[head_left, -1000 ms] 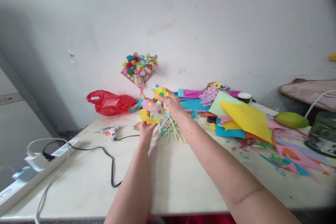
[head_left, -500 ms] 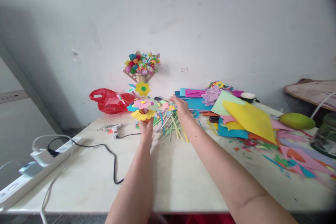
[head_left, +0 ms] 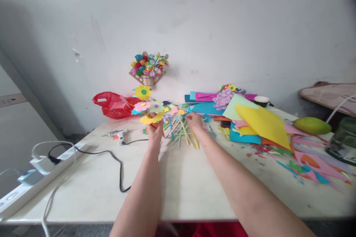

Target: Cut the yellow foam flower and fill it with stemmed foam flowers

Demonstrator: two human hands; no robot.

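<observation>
My left hand is closed round a bunch of craft flowers with yellow, pink, pale green and blue heads, held above the table. A yellow flower with a green centre stands highest. To the right, my right hand has its fingers pinched together over a pile of loose flowers with thin green and yellow stems. A small blue flower head shows right at those fingertips. Whether the fingers grip it or a stem is hidden.
A hot glue gun, red plastic bag and power strip lie left. On the right are coloured foam sheets, scraps, a green mango-like object and a glass jar. A flower basket hangs on the wall.
My right hand has gone from outstretched fingers to a pinch, lower down at the flower pile. The bunch in my left hand has turned and tilted slightly left.
</observation>
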